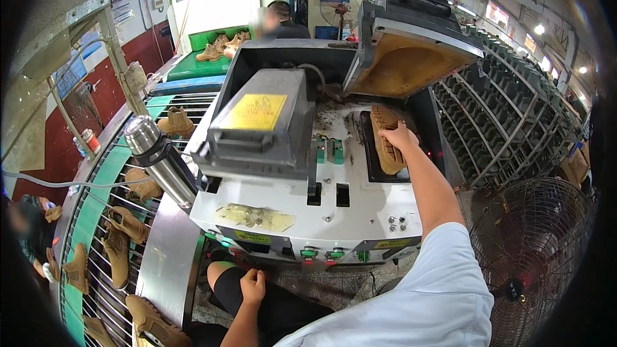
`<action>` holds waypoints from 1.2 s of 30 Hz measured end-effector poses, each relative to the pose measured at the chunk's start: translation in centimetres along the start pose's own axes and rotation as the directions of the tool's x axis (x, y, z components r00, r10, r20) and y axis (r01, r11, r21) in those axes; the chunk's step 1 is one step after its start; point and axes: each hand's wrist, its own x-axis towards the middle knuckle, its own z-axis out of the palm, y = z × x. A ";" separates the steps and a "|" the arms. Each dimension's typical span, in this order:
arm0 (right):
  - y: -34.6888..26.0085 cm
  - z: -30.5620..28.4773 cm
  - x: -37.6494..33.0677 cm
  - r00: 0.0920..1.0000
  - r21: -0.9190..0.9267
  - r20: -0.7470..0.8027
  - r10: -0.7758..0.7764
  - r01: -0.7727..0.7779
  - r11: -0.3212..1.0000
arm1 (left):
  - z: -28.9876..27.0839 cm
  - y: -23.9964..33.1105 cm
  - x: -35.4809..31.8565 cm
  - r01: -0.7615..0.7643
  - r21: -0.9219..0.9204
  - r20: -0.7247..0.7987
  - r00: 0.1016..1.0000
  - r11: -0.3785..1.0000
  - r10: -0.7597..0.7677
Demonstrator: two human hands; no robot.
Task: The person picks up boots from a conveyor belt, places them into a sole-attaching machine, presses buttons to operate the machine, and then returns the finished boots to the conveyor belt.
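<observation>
Sole (388, 149) lies tread-up on the black pad (373, 167), right of centre; right hand (403, 137) grips its edge, probably for steadiness; left hand (254, 287), lower centre, fingers curled narrow.

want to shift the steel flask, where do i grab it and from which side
Probably around the body of the steel flask, below its black collar, with the left hand from the near side: it's a long cylinder, with the white machine on its right and a tan boot to its left.
</observation>
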 end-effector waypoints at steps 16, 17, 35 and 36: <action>25.4 10.9 -24.7 0.774 0.788 -0.555 0.305 0.371 0.492 | 6.2 5.3 -1.6 -0.182 0.263 0.625 0.780 0.948 -0.023; 28.2 13.9 -25.9 0.728 0.908 -0.394 0.561 0.212 0.362 | 8.8 5.3 -1.8 -0.238 0.152 0.685 0.725 0.959 0.071; 11.1 24.1 -38.7 0.807 0.835 0.441 -0.394 -0.208 0.509 | -9.7 1.8 -6.5 -0.176 0.080 -0.377 0.906 0.981 0.193; 9.0 24.8 -39.7 0.765 0.860 0.357 -0.536 -0.045 0.508 | -12.8 1.6 -8.0 -0.152 0.206 -0.477 0.847 0.967 0.235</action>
